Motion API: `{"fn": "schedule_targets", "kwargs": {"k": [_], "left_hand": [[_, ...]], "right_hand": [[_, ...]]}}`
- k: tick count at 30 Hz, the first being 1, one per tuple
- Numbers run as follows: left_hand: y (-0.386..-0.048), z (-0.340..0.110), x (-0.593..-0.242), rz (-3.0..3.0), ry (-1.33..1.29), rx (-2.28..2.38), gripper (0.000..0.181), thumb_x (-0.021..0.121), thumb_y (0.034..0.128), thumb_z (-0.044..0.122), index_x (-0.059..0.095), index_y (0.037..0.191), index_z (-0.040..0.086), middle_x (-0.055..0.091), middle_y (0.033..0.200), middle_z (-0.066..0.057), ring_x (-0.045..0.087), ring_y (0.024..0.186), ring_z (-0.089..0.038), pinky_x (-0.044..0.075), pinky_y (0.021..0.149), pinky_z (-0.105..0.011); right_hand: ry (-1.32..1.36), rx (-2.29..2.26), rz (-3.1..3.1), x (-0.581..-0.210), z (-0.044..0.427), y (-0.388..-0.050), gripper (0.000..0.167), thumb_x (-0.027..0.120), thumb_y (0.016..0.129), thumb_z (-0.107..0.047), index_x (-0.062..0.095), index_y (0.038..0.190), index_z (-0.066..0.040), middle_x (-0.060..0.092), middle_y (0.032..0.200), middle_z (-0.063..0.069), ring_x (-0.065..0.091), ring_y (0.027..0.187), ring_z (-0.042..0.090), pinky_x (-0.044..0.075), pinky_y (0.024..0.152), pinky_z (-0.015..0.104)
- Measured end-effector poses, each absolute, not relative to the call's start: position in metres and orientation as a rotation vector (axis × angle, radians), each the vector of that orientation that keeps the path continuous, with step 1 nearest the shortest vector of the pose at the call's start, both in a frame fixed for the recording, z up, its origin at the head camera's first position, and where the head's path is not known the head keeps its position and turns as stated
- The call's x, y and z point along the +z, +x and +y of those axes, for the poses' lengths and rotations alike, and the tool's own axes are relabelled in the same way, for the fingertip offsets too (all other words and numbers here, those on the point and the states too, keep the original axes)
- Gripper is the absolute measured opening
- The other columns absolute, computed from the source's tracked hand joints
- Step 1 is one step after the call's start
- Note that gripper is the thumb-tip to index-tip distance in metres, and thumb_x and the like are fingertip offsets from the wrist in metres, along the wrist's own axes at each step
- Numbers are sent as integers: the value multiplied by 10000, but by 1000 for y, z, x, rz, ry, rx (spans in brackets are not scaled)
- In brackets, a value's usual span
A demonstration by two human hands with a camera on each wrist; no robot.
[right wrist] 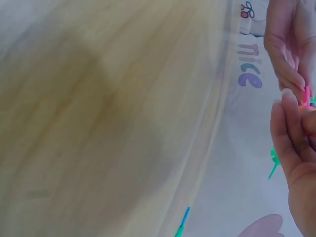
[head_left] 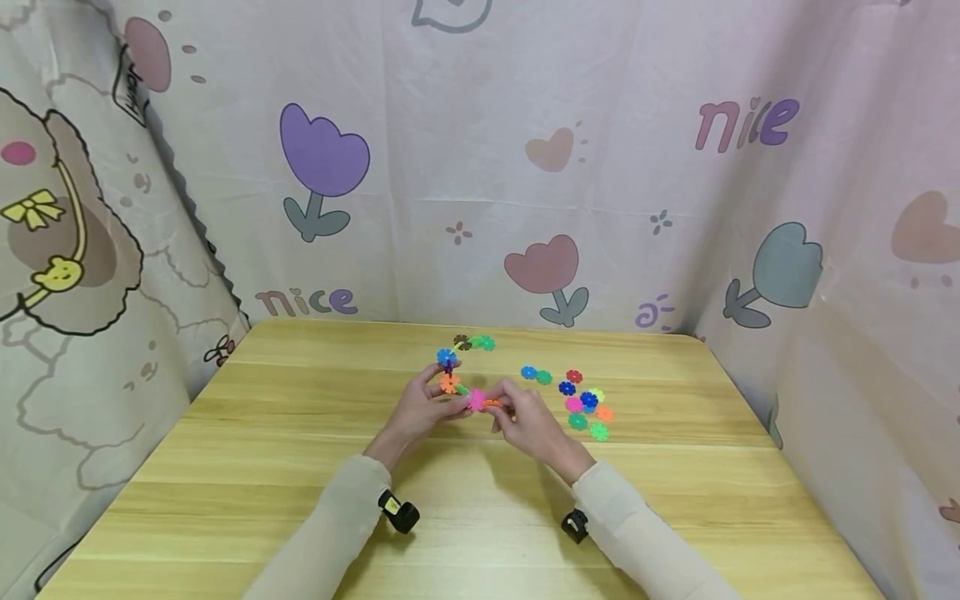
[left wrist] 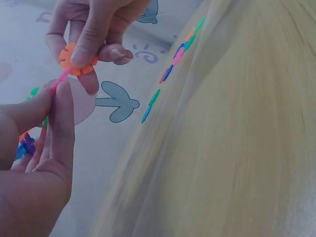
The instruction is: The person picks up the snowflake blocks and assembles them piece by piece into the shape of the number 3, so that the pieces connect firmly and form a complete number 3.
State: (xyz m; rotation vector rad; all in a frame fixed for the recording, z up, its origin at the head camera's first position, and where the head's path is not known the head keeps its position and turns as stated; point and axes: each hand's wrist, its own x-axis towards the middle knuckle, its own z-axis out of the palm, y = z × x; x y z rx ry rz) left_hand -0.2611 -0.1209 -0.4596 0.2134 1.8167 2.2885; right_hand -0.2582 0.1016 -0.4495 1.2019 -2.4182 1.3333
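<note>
Pinched in my left hand [head_left: 420,410] is a pink notched disc [head_left: 477,400], the near end of a curved chain of linked discs. From it the chain runs through a green piece, an orange disc [head_left: 450,383], a purple piece, a blue disc [head_left: 446,357] and a brown disc [head_left: 462,342] to a green disc [head_left: 487,342]. My right hand [head_left: 531,421] pinches an orange disc [left wrist: 78,59] between thumb and fingers. In the left wrist view this disc meets the pink one edge-on; how deep their slots interlock, I cannot tell.
Loose discs in several colours, among them a red one [head_left: 574,377] and a light green one [head_left: 599,432], lie on the wooden table [head_left: 225,467] right of my right hand. A blue disc [head_left: 528,372] and a green one touch nearby. Patterned curtains [head_left: 450,167] stand behind the table and at both sides.
</note>
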Motion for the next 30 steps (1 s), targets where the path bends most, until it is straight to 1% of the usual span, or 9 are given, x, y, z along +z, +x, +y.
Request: {"fn": "schedule_targets", "kwargs": {"k": [2,5,8,13,19,22,25,29,30], "left_hand": [[-261,-120,-459,1829,198,2270,714,670,945,-83,388,1564,134,750,1002,-85,770,836,-157,637,836,-317],[-261,-119,-458,1849,166,2245,723,677,933,-95,414,1553,169,748,933,-94,774,809,-172,641,817,-323],[-261,-118,-457,1879,161,2210,755,715,905,-95,425,1546,180,750,893,-120,773,785,-188,646,790,-332],[-260,-118,-455,1908,159,2169,801,761,864,-92,431,1545,173,745,902,-139,768,761,-189,649,760,-327],[-260,-117,-449,1912,134,2167,800,739,870,-120,433,1549,172,718,843,-92,758,720,-172,648,740,-313],[-260,-117,-448,1909,128,2185,800,723,878,-130,421,1559,159,710,842,-76,761,723,-172,646,736,-306],[-259,-120,-446,1909,141,2202,800,746,869,-108,438,1548,181,718,851,-88,768,747,-183,646,755,-311],[-257,-125,-436,1943,163,2186,801,786,846,-81,473,1518,225,733,850,-112,772,756,-204,647,770,-335],[-257,-126,-434,1948,163,2179,803,787,844,-83,476,1516,228,738,853,-117,773,751,-209,648,767,-340]], "right_hand": [[1201,1293,-2405,-448,101,-257,105,619,974,82,577,1043,16,760,915,250,711,609,208,572,563,168],[1211,1206,-2409,-446,99,-254,126,609,969,102,555,1037,11,765,944,253,709,602,197,560,571,142],[1219,1099,-2449,-443,99,-252,147,593,984,86,528,1088,6,756,865,215,671,584,140,528,555,123],[1226,979,-2518,-439,98,-250,202,577,994,81,480,1143,-16,727,770,159,569,561,20,487,517,124],[1199,994,-2508,-438,94,-247,162,554,1017,53,471,1131,-27,717,757,161,524,544,7,475,497,128],[1160,993,-2488,-440,91,-245,198,562,994,84,469,1126,-31,707,740,154,508,534,2,473,496,124],[1139,1006,-2471,-441,88,-242,238,555,973,124,465,1130,-31,700,739,135,582,548,79,485,518,122],[1145,1026,-2483,-439,86,-237,328,483,929,211,448,1161,-17,692,765,116,701,657,247,504,558,127],[1144,1032,-2490,-438,86,-236,355,475,913,227,441,1173,-12,694,770,120,712,674,265,506,562,130]]}}
